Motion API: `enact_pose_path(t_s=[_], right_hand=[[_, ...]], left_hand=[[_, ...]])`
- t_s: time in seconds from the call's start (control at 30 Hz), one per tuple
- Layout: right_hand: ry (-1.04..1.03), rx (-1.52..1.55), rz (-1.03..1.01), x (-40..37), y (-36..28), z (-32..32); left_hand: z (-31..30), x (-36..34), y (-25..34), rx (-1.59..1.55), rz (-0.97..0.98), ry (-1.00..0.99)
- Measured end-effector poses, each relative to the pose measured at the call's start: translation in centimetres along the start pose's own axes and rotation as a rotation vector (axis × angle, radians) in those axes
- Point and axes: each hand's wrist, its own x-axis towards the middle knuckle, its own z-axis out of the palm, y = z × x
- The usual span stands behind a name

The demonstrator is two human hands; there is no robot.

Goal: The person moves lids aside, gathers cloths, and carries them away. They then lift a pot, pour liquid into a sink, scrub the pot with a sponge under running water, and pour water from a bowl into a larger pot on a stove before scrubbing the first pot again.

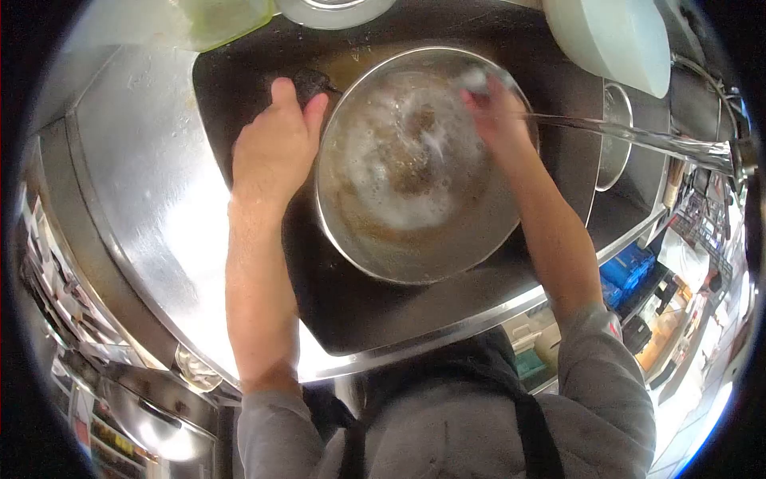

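Note:
A wide round metal pan [419, 259] sits in the dark sink, with foamy, brownish water inside. At its left rim is my left hand [275, 144], thumb close against the edge and the other fingers curled down, partly hidden. Just beyond those fingers, a small black piece [311, 82] meets the rim; it looks like the pan's handle. My right hand [499, 120] is over the right inner side of the pan, smeared by motion. A whitish blur shows at its fingertips, and I cannot make out whether it is a scrubber or splashing water.
From the right, a tap [742, 157] sends a stream of water [638, 136] toward my right hand. A pale plastic container [614, 40] stands at upper right, a white round dish [335, 12] at the top. To the left lies a metal drainboard [144, 160].

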Motion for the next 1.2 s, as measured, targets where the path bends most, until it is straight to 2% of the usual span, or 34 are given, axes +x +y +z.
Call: enact_pose_path(t_s=[0.07, 0.13, 0.23, 0.33, 0.43, 0.57, 0.6, 0.67, 0.7, 0.73, 0.77, 0.8, 0.9, 0.97, 1.03, 1.07, 1.13, 1.2], right_hand=[[-0.097, -0.147, 0.092, -1.7, 1.9, 5.4], [-0.380, -0.459, -0.011, -6.3, 4.5, 10.2], [-0.552, -0.794, -0.226, -6.8, 6.0, 9.8], [-0.543, -0.951, -0.197, -6.8, 3.1, 9.9], [-0.314, -0.469, -0.194, -5.4, 1.7, 8.9], [-0.344, -0.437, -0.251, -7.3, 4.4, 9.7], [-0.430, -0.721, -0.215, -8.2, 6.8, 10.1], [-0.576, -0.705, -0.159, -12.1, 11.6, 9.6], [-0.716, -0.841, -0.199, -12.9, 13.8, 7.5], [-0.880, -0.928, -0.078, -14.4, 14.0, 5.7], [-0.979, -1.177, 0.071, -15.5, 13.3, 4.3], [-1.098, -1.201, -0.071, -14.5, 16.7, 0.3], [-1.380, -1.665, 0.013, -13.1, 15.0, -4.0], [-1.346, -1.810, -0.169, -10.0, 12.7, -5.9], [-0.924, -1.935, -0.443, -7.9, 7.3, -3.8], [-0.892, -1.966, -0.423, -5.0, 5.4, -2.8], [-0.736, -2.116, -0.698, -2.0, 1.9, 0.0], [-0.633, -2.045, -0.586, 1.2, 0.5, 1.5]], left_hand=[[-0.1, 0.0, 0.2, -0.017, -0.004, -0.012], [0.0, 0.1, 0.1, -0.013, -0.006, 0.004], [-0.1, 0.1, 0.1, -0.002, 0.004, -0.010], [-0.2, 0.0, 0.5, -0.039, -0.005, -0.041], [-0.2, 0.1, 0.4, -0.037, 0.002, -0.044], [-0.2, 0.2, 0.3, -0.048, -0.032, -0.078], [-0.3, 0.2, 0.3, -0.042, -0.051, -0.078], [-0.3, 0.2, 0.1, -0.036, -0.081, -0.087], [-0.3, 0.2, 0.3, -0.031, -0.084, -0.092], [-0.5, 0.2, 0.4, -0.028, -0.079, -0.098], [-0.5, 0.1, 0.4, -0.026, -0.080, -0.107], [-0.4, 0.2, 0.3, -0.045, -0.073, -0.112], [-0.2, 0.1, 0.1, -0.045, -0.046, -0.078], [-0.3, 0.0, -0.3, -0.016, -0.066, -0.057], [-0.7, 0.1, 0.8, -0.063, -0.077, -0.091], [-0.2, 0.0, 0.3, -0.061, -0.028, -0.044], [-0.1, -0.2, 0.2, -0.049, -0.025, -0.028], [-0.3, -0.1, 0.4, -0.048, -0.031, -0.020]])
